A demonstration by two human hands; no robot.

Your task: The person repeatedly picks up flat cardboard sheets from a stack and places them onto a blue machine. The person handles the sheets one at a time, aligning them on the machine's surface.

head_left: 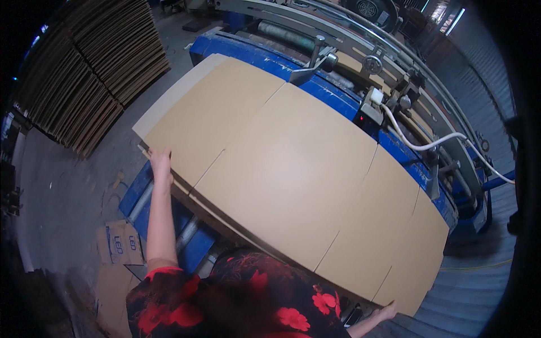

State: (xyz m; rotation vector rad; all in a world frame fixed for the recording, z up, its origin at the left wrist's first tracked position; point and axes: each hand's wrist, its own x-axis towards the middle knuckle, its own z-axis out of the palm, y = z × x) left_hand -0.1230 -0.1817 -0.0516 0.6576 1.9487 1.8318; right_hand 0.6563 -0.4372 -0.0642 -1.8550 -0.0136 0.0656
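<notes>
**Wide cardboard sheet point(304, 169) being handled from both ends of its near edge**

The cardboard sheet is being supported face up beside a blue machine point(248, 52), its far edge lying along the machine's side and its near edge just in front of the person's flowered shirt point(293, 318). The near left corner is being touched by the left hand point(162, 164), and the near right part by the right hand point(386, 311). The hands are being kept wide apart; since the undersides of the fingers are being hidden, whether either is closed around the edge cannot be told.

A skewed placement is being risked: should one end be pushed harder than the other, the far edge could be turned against the metal guide point(304, 73). A pale layer point(180, 84) is being exposed along the left edge, so an uneven stack may be caused if the layers are slid separately. The panels are being divided by narrow slots point(209, 168); tearing or creasing could be started there if the middle were left to sag or the ends were twisted. Near the far edge a white cable point(414, 147) is being held looped above the machine, and snagging might be brought about by a corner being lifted too high.
</notes>
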